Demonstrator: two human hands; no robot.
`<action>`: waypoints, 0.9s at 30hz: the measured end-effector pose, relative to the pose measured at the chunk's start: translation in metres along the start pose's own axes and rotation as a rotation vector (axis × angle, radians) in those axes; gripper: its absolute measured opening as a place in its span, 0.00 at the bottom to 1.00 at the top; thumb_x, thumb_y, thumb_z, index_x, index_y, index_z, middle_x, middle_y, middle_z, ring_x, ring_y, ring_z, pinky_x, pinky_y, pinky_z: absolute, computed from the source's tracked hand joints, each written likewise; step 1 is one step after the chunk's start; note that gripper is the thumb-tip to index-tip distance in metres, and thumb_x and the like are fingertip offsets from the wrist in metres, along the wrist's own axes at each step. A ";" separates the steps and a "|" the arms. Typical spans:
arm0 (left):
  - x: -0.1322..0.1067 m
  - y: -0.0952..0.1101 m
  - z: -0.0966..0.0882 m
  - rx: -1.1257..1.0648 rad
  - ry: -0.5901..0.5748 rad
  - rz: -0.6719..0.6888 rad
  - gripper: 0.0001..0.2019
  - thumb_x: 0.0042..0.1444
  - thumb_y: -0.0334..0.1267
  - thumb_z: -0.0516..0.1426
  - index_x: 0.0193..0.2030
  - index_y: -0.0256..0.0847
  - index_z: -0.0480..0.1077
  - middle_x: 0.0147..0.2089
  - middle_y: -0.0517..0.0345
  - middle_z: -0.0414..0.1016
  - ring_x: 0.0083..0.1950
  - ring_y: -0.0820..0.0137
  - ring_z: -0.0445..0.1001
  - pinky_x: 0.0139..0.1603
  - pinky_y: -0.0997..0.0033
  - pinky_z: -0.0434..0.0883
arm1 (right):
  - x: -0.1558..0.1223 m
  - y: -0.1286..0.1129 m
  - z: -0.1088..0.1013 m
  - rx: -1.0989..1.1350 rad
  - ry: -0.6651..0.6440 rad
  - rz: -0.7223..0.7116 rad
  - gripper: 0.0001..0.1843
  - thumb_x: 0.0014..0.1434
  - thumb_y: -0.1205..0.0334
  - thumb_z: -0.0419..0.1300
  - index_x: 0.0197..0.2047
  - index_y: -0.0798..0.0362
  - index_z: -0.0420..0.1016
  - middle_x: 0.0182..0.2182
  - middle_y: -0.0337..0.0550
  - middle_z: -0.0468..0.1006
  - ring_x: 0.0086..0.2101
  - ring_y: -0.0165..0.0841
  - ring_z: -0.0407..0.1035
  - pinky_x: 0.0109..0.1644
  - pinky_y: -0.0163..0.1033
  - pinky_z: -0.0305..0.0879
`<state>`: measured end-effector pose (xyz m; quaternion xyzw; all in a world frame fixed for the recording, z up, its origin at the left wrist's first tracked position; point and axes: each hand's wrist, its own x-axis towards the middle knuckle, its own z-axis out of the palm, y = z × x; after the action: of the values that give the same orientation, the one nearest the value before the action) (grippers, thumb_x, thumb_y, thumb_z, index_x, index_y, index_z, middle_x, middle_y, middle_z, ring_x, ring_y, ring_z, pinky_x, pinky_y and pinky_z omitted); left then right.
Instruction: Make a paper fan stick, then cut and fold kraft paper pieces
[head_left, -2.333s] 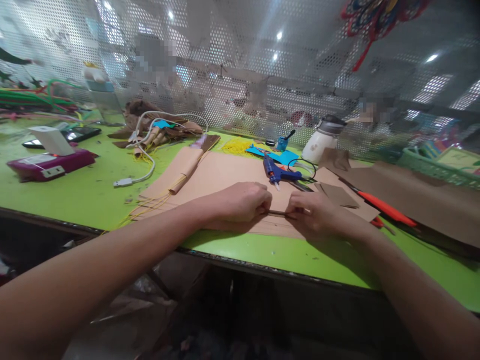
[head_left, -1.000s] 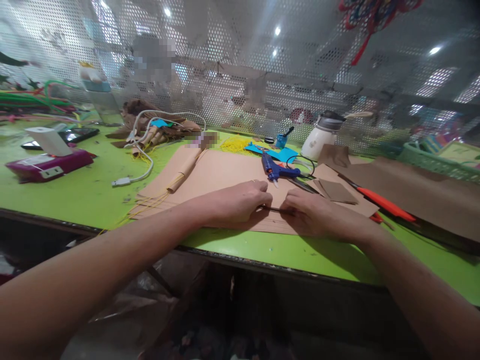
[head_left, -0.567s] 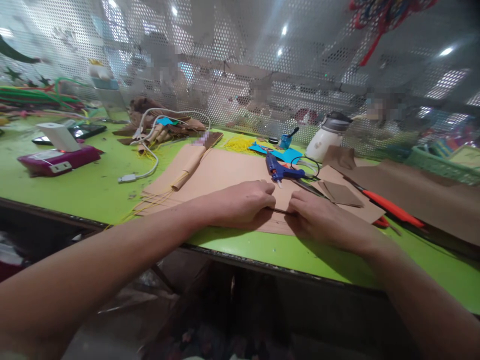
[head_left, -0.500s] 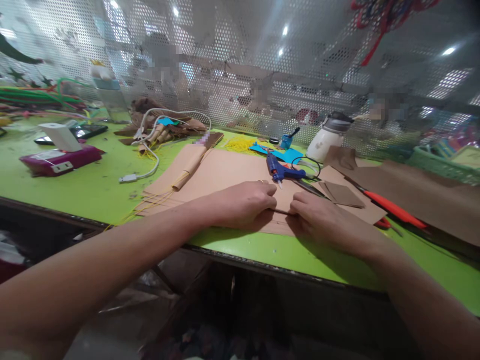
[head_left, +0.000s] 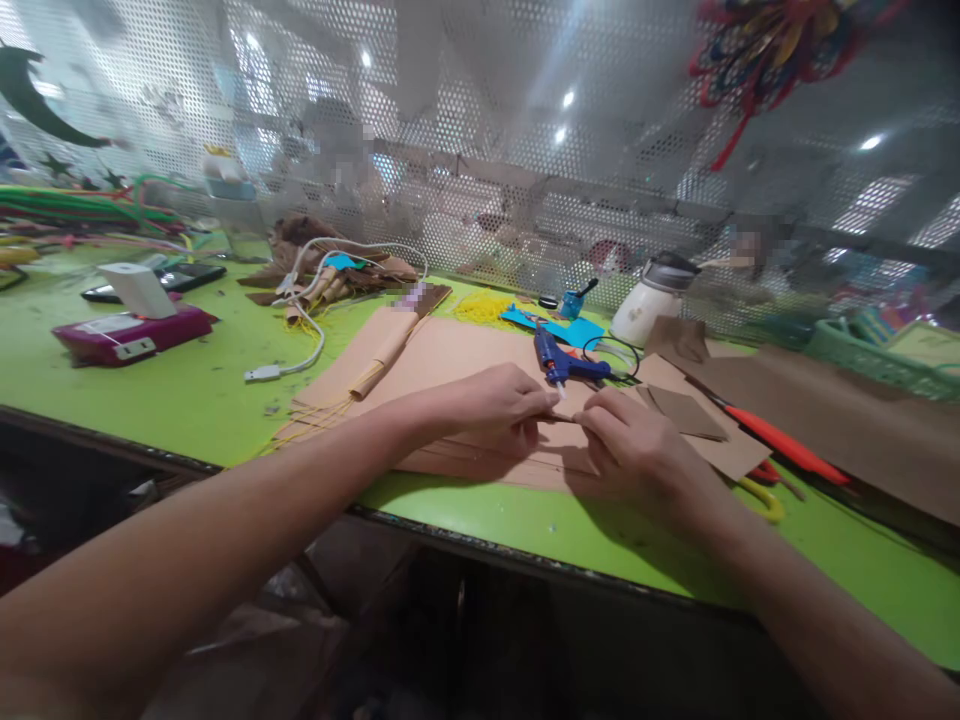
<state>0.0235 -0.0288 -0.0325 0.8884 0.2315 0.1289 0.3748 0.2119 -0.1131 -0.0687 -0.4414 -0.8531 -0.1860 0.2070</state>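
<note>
Between my two hands runs a thin strip of brown paper (head_left: 559, 418). My left hand (head_left: 502, 408) pinches its left end, and my right hand (head_left: 634, 440) pinches the other end, fingers curled in. Both hands are over a stack of tan paper sheets (head_left: 472, 350) near the table's front edge. Just beyond the fingers a blue glue gun (head_left: 562, 362) rests on the sheets, its nozzle pointing toward me. Small brown paper pieces (head_left: 686, 412) lie right of my right hand. On the stack's left side is a rolled paper piece (head_left: 384, 360) with yellow strings.
A purple power strip (head_left: 131, 335) with a white charger and a white cable (head_left: 319, 345) are on the left. Farther back stand a white bottle (head_left: 651, 300) and a small blue pot (head_left: 572, 304). An orange-handled tool (head_left: 787, 442) and a green basket (head_left: 855, 345) are on the right.
Both hands have risen slightly off the sheets with the strip, which now shows more plainly between the fingertips. The camera view has shifted a little, and a yellow handle shows at the right.
</note>
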 end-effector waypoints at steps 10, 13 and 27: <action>-0.004 -0.007 0.000 -0.293 -0.146 -0.054 0.13 0.56 0.43 0.54 0.31 0.34 0.72 0.21 0.59 0.73 0.24 0.75 0.68 0.31 0.75 0.63 | 0.004 -0.002 -0.006 0.227 0.122 0.096 0.09 0.57 0.73 0.52 0.39 0.55 0.71 0.36 0.50 0.69 0.36 0.37 0.65 0.39 0.43 0.65; -0.003 -0.010 0.001 -0.291 -0.127 -0.040 0.14 0.56 0.44 0.53 0.32 0.34 0.72 0.21 0.60 0.73 0.24 0.75 0.68 0.31 0.75 0.63 | 0.005 0.003 -0.010 0.498 0.081 0.242 0.16 0.55 0.67 0.56 0.49 0.53 0.69 0.42 0.50 0.71 0.39 0.37 0.67 0.39 0.43 0.68; -0.003 -0.001 0.009 0.125 0.078 0.142 0.11 0.55 0.33 0.52 0.36 0.35 0.76 0.27 0.59 0.75 0.27 0.76 0.68 0.29 0.80 0.61 | 0.009 0.001 -0.015 0.982 -0.033 0.731 0.15 0.49 0.51 0.62 0.24 0.54 0.72 0.18 0.38 0.70 0.19 0.27 0.61 0.22 0.35 0.59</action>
<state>0.0238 -0.0346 -0.0396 0.9186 0.1900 0.1751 0.2992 0.2107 -0.1141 -0.0511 -0.5614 -0.6354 0.3188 0.4235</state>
